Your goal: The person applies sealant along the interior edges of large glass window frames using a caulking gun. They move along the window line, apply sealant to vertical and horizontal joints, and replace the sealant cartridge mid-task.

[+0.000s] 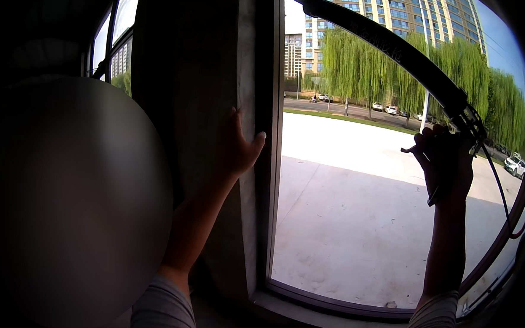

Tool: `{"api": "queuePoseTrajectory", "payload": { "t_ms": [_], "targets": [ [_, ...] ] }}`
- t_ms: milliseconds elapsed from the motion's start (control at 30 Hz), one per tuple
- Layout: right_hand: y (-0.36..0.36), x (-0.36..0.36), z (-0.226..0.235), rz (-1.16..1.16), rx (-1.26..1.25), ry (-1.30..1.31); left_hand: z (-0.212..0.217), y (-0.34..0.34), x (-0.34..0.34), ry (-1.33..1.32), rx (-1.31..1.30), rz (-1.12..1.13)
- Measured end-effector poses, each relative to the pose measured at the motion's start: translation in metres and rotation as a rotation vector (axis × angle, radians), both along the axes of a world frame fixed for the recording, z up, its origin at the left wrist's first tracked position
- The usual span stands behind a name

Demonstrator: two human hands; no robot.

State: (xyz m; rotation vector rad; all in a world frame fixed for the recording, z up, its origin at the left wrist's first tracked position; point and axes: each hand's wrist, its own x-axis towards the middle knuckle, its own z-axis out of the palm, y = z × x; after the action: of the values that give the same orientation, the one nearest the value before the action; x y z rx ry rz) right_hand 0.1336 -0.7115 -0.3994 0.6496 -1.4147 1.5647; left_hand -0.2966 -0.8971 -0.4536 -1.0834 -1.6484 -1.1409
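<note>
A long, dark caulking gun [393,47] slants across the upper right, its narrow nozzle pointing up and left. My right hand [449,165] is closed round its handle, below the rear end of the barrel. From that rear end a thin rod curves down to a red hooked tip. My left hand [242,146] rests on the pale edge of the pillar [244,222], beside the dark upright of the window frame [267,182]. Its thumb and a finger stand apart, and I see nothing in it. Shadow hides the rest of those fingers.
A large blurred oval [76,207] covers the left side. Past the window frame lie a pale paved yard [341,239], willow trees [363,62], parked cars and tall buildings. The dark sill [338,301] runs along the bottom. A smaller window [123,44] shows at upper left.
</note>
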Motion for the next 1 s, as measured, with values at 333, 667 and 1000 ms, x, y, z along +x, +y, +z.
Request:
{"api": "queuePoseTrajectory", "payload": {
  "t_ms": [333,667,1000],
  "targets": [
    [0.061,-0.070,0.233,-0.277,0.258,0.058,-0.032,0.063,-0.056,0.143,0.073,0.214],
    [0.004,-0.125,0.289,-0.257,0.054,0.120,-0.059,0.061,-0.072,0.321,0.137,0.186],
    [0.002,-0.139,0.336,-0.392,0.124,0.080,-0.054,0.058,-0.067,0.390,0.260,0.147]
  ]
}}
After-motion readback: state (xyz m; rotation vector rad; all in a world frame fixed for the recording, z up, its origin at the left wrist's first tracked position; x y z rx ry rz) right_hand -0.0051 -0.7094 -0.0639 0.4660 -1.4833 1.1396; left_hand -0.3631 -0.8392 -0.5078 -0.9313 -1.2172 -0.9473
